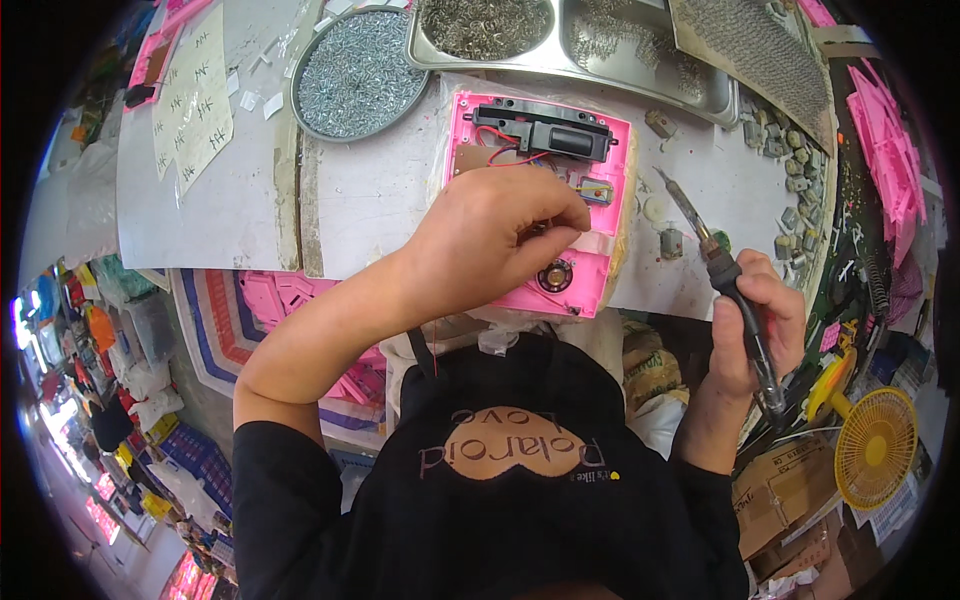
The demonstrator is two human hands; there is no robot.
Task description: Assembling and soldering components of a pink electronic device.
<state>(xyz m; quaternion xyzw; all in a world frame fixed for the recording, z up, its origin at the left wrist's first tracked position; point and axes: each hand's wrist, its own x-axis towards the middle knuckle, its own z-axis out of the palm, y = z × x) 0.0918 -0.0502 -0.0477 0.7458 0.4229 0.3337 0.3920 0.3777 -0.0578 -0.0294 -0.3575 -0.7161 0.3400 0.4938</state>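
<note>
A pink plastic housing (588,292) lies open on the bench in front of me. Inside it are a black plastic part (560,138) with red wires, a small metal motor (597,192) and a round speaker (554,276). My left hand (490,235) reaches over the housing and covers its middle. Its thumb and forefinger are pinched together beside the motor; whatever they hold is too small or hidden to name. To the right of the housing, my right hand (765,315) grips a soldering iron (722,268) by its dark handle. The iron's tip points up and away, apart from the housing.
A round tray of small metal screws (362,75) stands at the back left. Behind the housing is a metal tray (490,58) with springs. Several small motors (795,185) lie along the right side. A yellow fan (876,447) stands at the lower right. Pink parts (275,297) fill a striped bag.
</note>
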